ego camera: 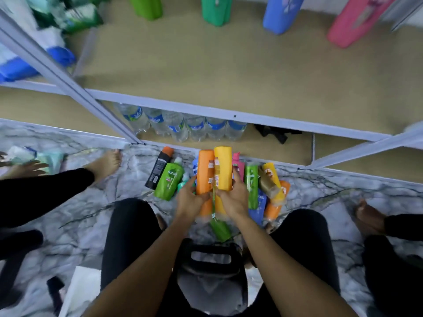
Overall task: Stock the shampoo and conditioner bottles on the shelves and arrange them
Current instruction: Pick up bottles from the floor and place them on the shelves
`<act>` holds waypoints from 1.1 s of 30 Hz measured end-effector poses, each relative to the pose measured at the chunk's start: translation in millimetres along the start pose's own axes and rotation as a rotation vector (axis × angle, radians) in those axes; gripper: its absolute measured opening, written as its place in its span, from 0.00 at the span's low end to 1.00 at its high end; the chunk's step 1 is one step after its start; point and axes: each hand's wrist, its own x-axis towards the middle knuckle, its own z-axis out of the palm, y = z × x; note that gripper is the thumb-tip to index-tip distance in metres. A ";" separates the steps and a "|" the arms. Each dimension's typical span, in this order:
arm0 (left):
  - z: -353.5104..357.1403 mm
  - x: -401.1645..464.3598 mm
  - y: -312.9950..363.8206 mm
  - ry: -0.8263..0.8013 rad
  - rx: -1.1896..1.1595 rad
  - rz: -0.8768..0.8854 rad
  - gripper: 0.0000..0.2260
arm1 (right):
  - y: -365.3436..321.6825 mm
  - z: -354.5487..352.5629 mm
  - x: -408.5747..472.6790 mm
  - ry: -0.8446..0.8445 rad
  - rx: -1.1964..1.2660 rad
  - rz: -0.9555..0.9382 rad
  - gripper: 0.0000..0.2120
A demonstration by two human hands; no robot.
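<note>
While the fingers of the left hand point(191, 199) curl round the orange bottle point(205, 177) and those of the right hand point(233, 197) round the yellow bottle point(223, 168), the 2 bottles sit side by side, touching, above the pile of bottles point(263, 191) on the marble floor point(343, 202). Smooth plastic, probably full and weighty — likely slick, so grip the flat waist, not the cap. The shelf point(206, 72) ahead holds 4 standing bottles at its back.
</note>
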 end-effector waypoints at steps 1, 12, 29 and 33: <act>-8.2 -9.8 19.7 0.005 -0.007 0.014 0.29 | -20.0 -8.9 -8.8 -0.006 -0.008 -0.020 0.39; -109.7 -129.0 200.0 0.061 -0.080 0.131 0.35 | -211.3 -81.3 -122.0 -0.073 -0.008 -0.269 0.33; -257.3 -227.7 414.9 0.259 -0.277 0.752 0.31 | -464.8 -119.2 -225.3 -0.039 0.201 -0.949 0.39; -280.7 -232.4 474.9 0.316 -0.315 0.929 0.32 | -531.3 -131.2 -226.0 0.067 0.309 -1.092 0.40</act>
